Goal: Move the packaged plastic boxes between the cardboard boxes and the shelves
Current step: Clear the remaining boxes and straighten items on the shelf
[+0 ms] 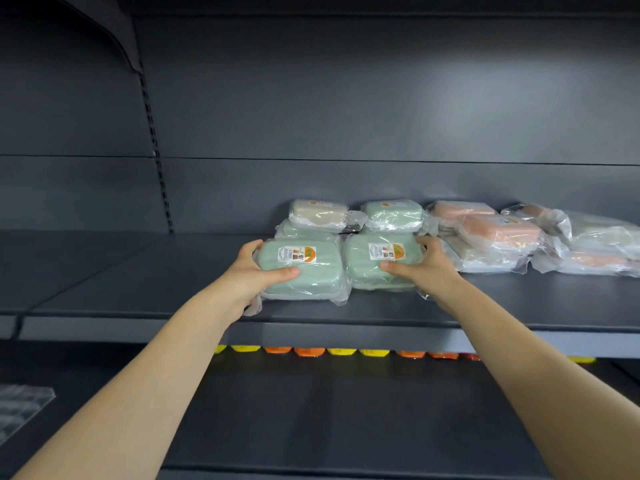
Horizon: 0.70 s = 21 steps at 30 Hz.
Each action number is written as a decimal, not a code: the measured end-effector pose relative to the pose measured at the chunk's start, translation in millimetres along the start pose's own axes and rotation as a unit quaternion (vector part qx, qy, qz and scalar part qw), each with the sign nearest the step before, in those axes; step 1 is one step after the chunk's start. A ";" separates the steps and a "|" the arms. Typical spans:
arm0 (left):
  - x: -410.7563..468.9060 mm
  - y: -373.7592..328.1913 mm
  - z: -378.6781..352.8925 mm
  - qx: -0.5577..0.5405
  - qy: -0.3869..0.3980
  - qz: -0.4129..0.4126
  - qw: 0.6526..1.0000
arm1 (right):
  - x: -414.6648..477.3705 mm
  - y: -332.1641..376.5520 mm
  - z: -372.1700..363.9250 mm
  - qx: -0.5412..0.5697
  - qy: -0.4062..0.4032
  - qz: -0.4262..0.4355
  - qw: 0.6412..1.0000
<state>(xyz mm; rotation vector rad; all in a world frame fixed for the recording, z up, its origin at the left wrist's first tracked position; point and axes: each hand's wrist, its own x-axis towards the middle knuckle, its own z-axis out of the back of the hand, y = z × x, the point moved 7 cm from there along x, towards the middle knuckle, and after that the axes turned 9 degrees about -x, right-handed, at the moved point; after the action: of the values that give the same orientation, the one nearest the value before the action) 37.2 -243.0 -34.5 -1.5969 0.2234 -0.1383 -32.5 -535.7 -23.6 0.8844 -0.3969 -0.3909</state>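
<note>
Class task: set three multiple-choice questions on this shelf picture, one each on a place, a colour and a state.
1. Where does the cream box lie? A on a green box at the back; B on the lower shelf; C in a hand.
2. What colour is the front right box? A pink; B green; C cream.
3. What is the left hand doing? A hanging idle; B gripping the front left box; C lying flat.
Key: 1 A, it tops the back stack. 2 B, it is pale green. 3 B, its fingers curl round it.
</note>
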 end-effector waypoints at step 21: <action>-247.8 80.4 38.9 -0.143 -0.020 -0.045 0.988 | -232.7 -49.4 26.5 0.052 -0.028 0.020 0.998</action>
<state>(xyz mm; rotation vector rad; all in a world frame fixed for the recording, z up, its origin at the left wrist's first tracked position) -199.6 -150.8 -104.0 -1.8949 0.1446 -0.1494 -253.2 -469.1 -87.9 0.9670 -0.4891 -0.3600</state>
